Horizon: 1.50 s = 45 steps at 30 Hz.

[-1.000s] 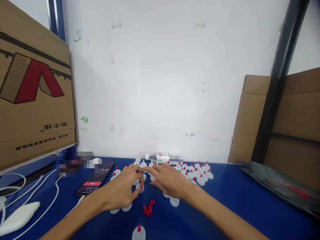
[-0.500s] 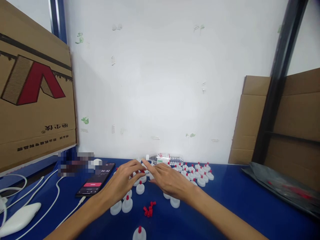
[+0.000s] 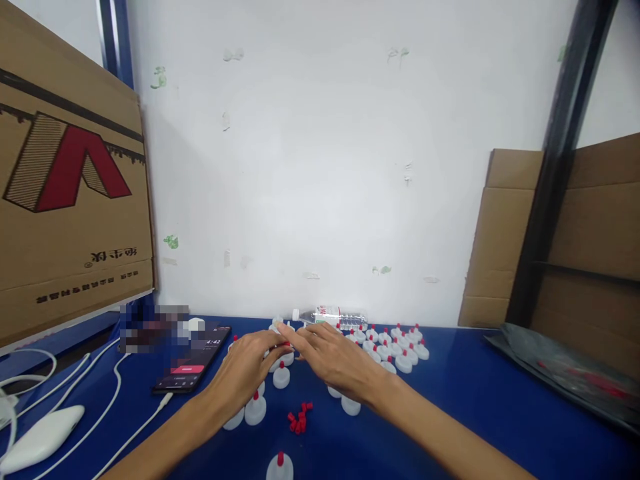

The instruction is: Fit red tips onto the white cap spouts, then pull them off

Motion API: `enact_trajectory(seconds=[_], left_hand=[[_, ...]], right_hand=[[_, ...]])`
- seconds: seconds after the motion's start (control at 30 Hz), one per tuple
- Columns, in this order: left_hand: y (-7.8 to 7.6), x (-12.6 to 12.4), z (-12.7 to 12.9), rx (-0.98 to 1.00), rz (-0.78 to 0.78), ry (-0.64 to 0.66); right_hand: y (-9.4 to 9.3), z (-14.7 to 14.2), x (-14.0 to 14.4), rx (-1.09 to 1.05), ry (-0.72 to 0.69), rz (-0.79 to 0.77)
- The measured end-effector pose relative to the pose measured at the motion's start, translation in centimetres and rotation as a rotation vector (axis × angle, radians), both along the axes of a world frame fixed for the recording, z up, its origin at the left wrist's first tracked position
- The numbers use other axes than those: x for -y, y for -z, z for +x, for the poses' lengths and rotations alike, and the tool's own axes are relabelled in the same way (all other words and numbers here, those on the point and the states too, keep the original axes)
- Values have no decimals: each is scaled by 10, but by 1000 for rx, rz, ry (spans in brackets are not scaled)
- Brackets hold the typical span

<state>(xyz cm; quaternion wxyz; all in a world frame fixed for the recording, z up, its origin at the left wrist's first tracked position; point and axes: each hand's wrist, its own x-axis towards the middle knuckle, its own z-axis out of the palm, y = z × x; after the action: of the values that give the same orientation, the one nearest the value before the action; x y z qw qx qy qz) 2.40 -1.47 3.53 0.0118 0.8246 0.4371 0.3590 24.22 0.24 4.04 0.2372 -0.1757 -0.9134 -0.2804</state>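
My left hand (image 3: 253, 357) and my right hand (image 3: 333, 357) meet above the middle of the table, fingertips together. A bit of red shows at the left fingertips, apparently a small red cap (image 3: 287, 343) pinched there. The right fingers are bent over the same spot, and what they grip is hidden behind them. Around the hands stand several translucent white nozzle lids (image 3: 281, 377) with red tips. Closer to me lie several loose red caps (image 3: 299, 421) in a small pile. One more red-tipped lid (image 3: 279, 468) stands at the front edge of view.
A clear plastic bottle (image 3: 333, 317) lies along the wall. Red-tipped lids (image 3: 403, 360) cluster at the back right. A phone (image 3: 193, 360), white cables (image 3: 117, 387) and a white device (image 3: 43, 437) are left. A dark plastic bag (image 3: 565, 373) lies right; a cardboard box (image 3: 75, 247) stands left.
My fingertips have closed together, with the right hand shifting slightly left onto the left fingers. Less of the red piece shows. The lids and loose red caps lie as before.
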Motion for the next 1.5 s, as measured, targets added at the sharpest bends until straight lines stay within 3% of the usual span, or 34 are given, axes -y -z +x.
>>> enact_trajectory(seconds=[0.23, 0.77, 0.97, 1.2, 1.5], left_hand=[[-1, 4, 1, 37, -3, 43], [-11, 15, 4, 26, -42, 33], [-6, 12, 14, 4, -22, -49], [15, 6, 20, -90, 38, -80], [20, -2, 11, -212, 52, -1]], right_hand=[[-7, -8, 12, -21, 57, 99], [0, -16, 15, -47, -3, 125], [2, -9, 3, -92, -72, -53], [3, -4, -5, 12, 79, -238], [-16, 25, -24, -54, 276, -269]])
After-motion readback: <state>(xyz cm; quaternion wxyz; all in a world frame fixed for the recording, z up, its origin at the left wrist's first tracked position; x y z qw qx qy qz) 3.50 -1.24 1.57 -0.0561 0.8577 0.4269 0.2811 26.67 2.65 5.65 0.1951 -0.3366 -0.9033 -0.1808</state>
